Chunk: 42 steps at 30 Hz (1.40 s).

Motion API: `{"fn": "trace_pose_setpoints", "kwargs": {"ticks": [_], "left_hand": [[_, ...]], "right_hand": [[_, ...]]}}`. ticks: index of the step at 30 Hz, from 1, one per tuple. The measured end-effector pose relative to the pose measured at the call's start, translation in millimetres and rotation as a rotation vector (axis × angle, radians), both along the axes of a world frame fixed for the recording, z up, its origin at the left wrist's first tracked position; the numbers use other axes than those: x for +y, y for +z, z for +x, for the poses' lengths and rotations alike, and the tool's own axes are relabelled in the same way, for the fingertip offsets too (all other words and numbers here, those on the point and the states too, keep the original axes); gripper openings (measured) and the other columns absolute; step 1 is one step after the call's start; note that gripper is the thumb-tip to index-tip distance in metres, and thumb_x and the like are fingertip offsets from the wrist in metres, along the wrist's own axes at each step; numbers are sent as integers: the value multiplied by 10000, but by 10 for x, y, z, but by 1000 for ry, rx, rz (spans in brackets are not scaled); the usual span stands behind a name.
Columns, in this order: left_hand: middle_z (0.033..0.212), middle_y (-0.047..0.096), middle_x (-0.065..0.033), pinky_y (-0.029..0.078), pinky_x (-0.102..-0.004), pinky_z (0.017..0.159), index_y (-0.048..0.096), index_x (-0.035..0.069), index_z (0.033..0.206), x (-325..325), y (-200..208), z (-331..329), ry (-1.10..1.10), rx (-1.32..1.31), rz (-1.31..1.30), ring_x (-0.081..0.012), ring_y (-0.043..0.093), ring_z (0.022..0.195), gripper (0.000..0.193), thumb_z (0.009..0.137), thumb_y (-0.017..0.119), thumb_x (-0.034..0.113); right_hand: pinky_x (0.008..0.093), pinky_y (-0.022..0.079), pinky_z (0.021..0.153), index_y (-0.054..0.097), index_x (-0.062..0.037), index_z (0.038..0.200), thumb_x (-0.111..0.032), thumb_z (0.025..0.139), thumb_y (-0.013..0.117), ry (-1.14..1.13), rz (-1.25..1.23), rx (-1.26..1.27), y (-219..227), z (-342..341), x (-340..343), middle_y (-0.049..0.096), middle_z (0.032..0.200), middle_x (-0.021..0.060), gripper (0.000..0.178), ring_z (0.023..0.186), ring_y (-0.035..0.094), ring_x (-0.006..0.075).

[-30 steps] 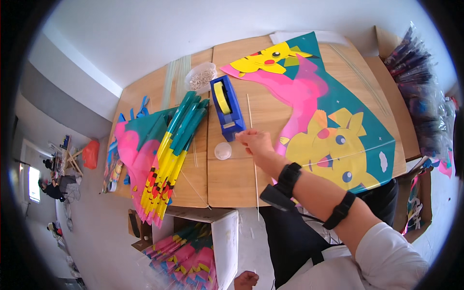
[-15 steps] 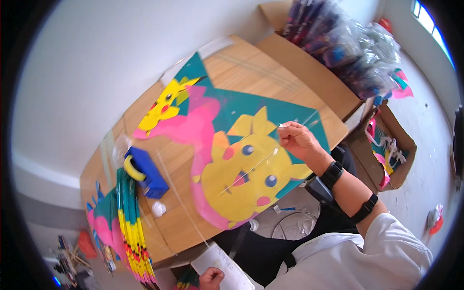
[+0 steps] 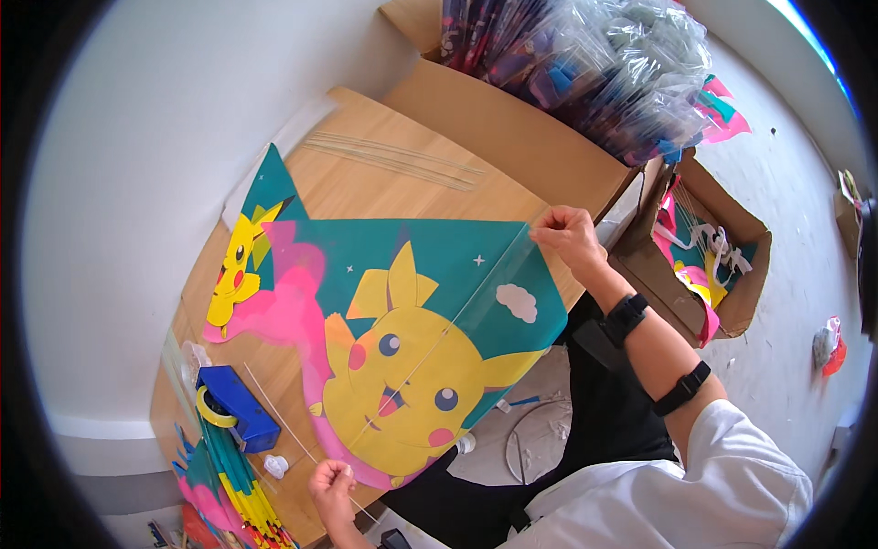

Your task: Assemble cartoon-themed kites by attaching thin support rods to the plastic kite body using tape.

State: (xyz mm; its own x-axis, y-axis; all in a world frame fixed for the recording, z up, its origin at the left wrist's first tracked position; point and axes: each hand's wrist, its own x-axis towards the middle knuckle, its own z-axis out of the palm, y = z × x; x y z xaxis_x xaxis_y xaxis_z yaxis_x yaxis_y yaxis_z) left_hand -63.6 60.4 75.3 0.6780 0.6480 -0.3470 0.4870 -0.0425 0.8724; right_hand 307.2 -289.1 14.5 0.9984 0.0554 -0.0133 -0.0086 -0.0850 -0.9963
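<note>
Cardboard box (image 3: 732, 265) holds kite scraps; hands pinch kite (image 3: 412, 357).

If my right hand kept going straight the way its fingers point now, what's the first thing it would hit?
The right hand pinches the kite's far corner, knuckles aimed up-left across the table. It would probably reach the bundle of thin sticks first, though depth is hard to judge in this view.

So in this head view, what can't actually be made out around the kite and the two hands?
- Left hand: fingertip contact with the thin stick is too small to judge.
- Right hand: fingers curl over the kite corner, hiding the grip.
- Tape dispenser: blurred near the rim.
- Folded kites: cut off by the lower rim.
</note>
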Motion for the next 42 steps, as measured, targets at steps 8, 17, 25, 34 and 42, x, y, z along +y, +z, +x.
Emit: {"fn": "trace_pose_setpoints", "kwargs": {"ticks": [8, 17, 25, 34, 42], "left_hand": [[645, 560, -20, 390, -192, 484, 566, 21, 791, 77, -123, 370, 4, 32, 37, -70, 487, 514, 39, 791, 582, -14], [637, 558, -22, 392, -192, 470, 561, 20, 786, 93, -188, 399, 13, 59, 39, -76, 492, 507, 45, 790, 574, -23], [638, 549, -16, 390, -195, 480, 562, 22, 790, 66, -223, 453, -1, 70, 47, -78, 491, 511, 37, 789, 575, -13], [670, 520, 14, 357, -206, 499, 585, 40, 828, 125, -255, 374, 26, 31, -6, -57, 456, 570, 64, 787, 595, -8], [644, 535, 1, 358, -204, 487, 606, -7, 842, 189, -413, 457, -62, 144, 82, -60, 469, 545, 60, 794, 603, 29]], "right_hand": [[353, 446, 676, 605, -42, 653, -103, 638, 704, -175, -458, -140, -88, 173, 129, 555, 765, 83, 118, 791, 549, 248], [367, 442, 722, 605, -42, 642, -91, 642, 700, -209, -543, -220, -83, 160, 187, 558, 775, 81, 107, 849, 533, 268], [372, 444, 728, 621, -41, 651, -93, 638, 704, -231, -582, -227, -86, 160, 172, 562, 769, 81, 99, 850, 533, 276], [388, 462, 652, 638, -57, 655, -146, 638, 671, -159, -565, -136, -168, 164, 274, 602, 739, 123, 96, 741, 575, 289], [351, 451, 671, 631, -25, 736, -158, 691, 695, -123, -680, -343, -252, 226, 147, 577, 753, 106, 154, 742, 573, 256]]}}
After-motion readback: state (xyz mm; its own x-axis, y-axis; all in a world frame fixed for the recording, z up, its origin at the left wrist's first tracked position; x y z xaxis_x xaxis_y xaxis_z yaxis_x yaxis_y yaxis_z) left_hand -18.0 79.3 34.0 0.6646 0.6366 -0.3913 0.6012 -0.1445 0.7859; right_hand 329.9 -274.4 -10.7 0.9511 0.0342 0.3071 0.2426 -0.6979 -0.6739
